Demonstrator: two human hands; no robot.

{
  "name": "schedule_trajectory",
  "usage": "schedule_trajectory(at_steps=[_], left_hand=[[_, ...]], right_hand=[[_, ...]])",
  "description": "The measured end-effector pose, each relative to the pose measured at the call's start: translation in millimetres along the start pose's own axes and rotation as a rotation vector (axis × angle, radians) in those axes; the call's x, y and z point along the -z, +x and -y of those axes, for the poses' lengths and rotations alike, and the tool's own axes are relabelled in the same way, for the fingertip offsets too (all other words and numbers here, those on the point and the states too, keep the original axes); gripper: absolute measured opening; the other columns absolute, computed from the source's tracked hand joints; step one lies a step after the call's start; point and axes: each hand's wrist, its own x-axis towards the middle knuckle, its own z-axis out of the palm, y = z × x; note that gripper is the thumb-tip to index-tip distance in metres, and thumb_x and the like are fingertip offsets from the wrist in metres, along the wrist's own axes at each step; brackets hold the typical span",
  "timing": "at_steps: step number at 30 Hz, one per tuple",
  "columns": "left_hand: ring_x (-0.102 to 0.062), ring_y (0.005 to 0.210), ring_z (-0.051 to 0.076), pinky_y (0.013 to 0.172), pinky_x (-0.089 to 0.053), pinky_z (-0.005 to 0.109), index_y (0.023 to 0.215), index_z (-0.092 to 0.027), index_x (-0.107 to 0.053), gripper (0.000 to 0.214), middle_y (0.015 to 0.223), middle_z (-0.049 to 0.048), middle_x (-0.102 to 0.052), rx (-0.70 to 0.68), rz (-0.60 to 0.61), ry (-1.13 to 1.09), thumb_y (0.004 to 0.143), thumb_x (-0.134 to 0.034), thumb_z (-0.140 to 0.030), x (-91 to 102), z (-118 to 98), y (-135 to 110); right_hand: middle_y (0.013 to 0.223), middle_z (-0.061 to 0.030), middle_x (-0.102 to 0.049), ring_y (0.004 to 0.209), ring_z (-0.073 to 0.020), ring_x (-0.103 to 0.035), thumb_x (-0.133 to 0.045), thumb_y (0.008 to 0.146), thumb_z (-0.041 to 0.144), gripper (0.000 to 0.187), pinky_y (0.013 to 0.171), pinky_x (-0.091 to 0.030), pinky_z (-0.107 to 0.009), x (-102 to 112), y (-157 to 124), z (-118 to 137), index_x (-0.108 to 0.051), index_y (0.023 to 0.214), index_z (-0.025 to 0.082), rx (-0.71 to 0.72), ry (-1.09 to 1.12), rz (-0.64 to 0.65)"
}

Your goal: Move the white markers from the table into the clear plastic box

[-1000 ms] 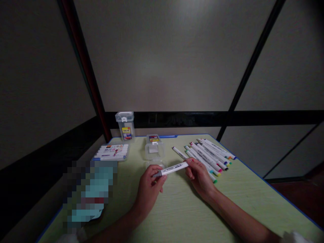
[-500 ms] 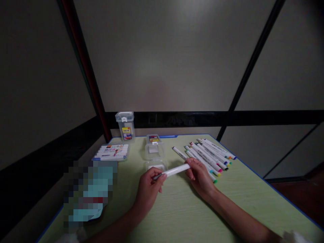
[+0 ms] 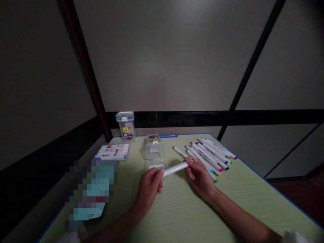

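A white marker (image 3: 175, 168) is held level above the pale green table (image 3: 177, 209), between both hands. My left hand (image 3: 149, 188) pinches its left end, with the fingers closed over that tip. My right hand (image 3: 199, 178) grips its right end with curled fingers. Just beyond my right hand lies a row of several white markers (image 3: 207, 156) with coloured caps, side by side on the table. A clear plastic marker case (image 3: 154, 152) lies open right behind the held marker.
A tall clear box (image 3: 125, 125) stands at the far left corner. A flat pack of markers (image 3: 112, 152) lies left of the case. A blurred bluish object (image 3: 88, 192) sits at the left edge. A black rail and grey wall close off the back.
My left fingers have closed over the marker's dark left tip, which showed earlier. The marker has stayed almost in place between both hands.
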Motion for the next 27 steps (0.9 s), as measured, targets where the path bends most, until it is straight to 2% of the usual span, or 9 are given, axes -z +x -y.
schedule_trajectory(at_steps=[11,18,27], left_hand=[[-0.039,0.035,0.004,0.033,-0.029,0.015,0.069,-0.016,-0.049,0.021,0.046,-0.008,-0.045,0.004,0.024,-0.048,0.07,-0.054,-0.036,-1.5,1.2,-1.3],[-0.038,0.034,0.005,0.033,-0.028,0.015,0.068,-0.016,-0.051,0.021,0.044,-0.0079,-0.045,0.019,-0.005,-0.063,0.066,-0.058,-0.035,-2.7,-3.6,-0.9],[-0.041,0.039,0.005,0.034,-0.029,0.014,0.066,-0.016,-0.052,0.015,0.051,-0.0057,-0.05,0.001,-0.038,-0.045,0.059,-0.062,-0.025,-3.7,-8.5,-3.6]], right_hand=[[0.037,0.0066,-0.041,0.034,-0.0035,-0.028,-0.068,0.063,0.028,0.015,0.037,-0.015,-0.02,-2.5,-0.7,2.0,-0.061,0.066,0.015,-0.001,0.022,-0.011],[0.037,0.0071,-0.039,0.034,-0.0045,-0.026,-0.068,0.064,0.029,0.016,0.036,-0.014,-0.021,-0.9,-0.4,0.9,-0.06,0.067,0.015,0.007,-0.008,-0.01],[0.038,0.007,-0.039,0.035,-0.0051,-0.025,-0.067,0.066,0.028,0.014,0.037,-0.012,-0.022,1.2,0.4,-1.1,-0.061,0.068,0.016,0.011,-0.011,-0.001]])
